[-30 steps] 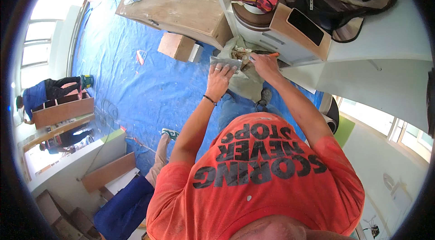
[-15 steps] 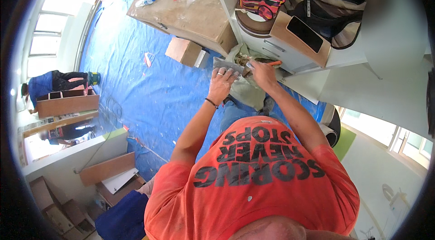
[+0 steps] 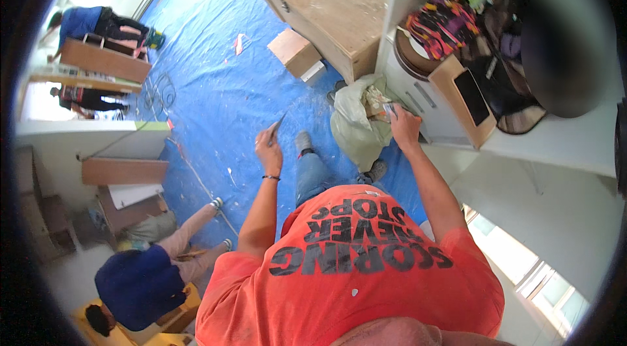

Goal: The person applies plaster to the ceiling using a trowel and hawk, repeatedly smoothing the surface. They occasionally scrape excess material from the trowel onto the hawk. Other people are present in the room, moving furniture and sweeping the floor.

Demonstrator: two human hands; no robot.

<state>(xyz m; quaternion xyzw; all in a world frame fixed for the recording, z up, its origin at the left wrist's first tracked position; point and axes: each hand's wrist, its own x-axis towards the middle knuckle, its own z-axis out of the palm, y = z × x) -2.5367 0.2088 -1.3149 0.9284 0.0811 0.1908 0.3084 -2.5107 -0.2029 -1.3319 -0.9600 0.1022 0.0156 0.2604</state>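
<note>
My left hand (image 3: 268,151) is closed on a thin, flat grey plate (image 3: 279,123), seen nearly edge-on above the blue-covered floor. Over to the right, my right hand (image 3: 405,126) reaches beside the mouth of a pale green sack (image 3: 351,125). Its fingers are closed around a small tool with a pale grey end (image 3: 390,110); most of it is hidden by the hand. Whitish scraps (image 3: 375,99) show inside the sack, which stands open on the floor in front of my feet.
A wooden cabinet (image 3: 326,13) stands ahead, with a small wooden box (image 3: 293,52) beside it. At right, a white counter holds a bag and a phone (image 3: 471,98). Co-workers bend at far left (image 3: 81,29) and sit at lower left (image 3: 140,287). Cables (image 3: 160,94) lie on the blue sheet (image 3: 215,52).
My hands have moved apart: the left has drawn back left with the plate, away from the sack, while the right stays near its mouth. The view has shifted, showing more of the seated co-worker.
</note>
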